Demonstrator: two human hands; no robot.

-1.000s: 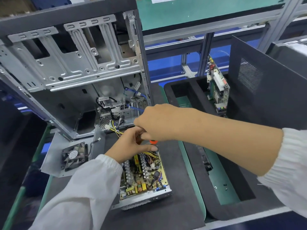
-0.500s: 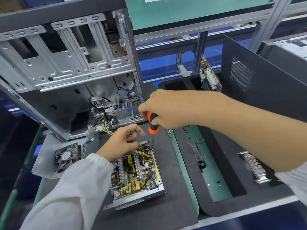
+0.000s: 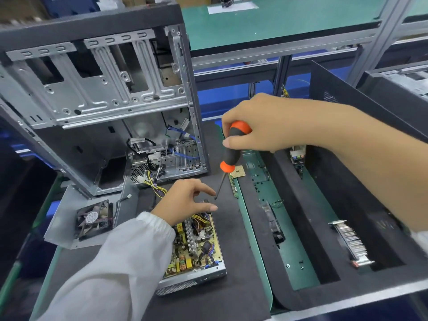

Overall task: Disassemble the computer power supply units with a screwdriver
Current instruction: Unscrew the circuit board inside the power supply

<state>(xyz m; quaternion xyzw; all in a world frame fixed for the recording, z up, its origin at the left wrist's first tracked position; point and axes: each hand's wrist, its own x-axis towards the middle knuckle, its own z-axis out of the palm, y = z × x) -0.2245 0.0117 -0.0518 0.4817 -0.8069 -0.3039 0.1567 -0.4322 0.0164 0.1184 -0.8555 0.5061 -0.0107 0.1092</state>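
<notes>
Computer case, stripped, upper left. Power supply unit, lid off, lower centre on black mat. Right hand grips screwdriver, centre frame. Left hand loose-fingered over unit's far end, holding nothing.

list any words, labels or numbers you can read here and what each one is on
None can be read.
Round sticker on the fan hub: print too small.
White tags on the cables in the computer case: blurred.
White paper on the green shelf: no legible text.
Power supply board markings: too small.
</notes>
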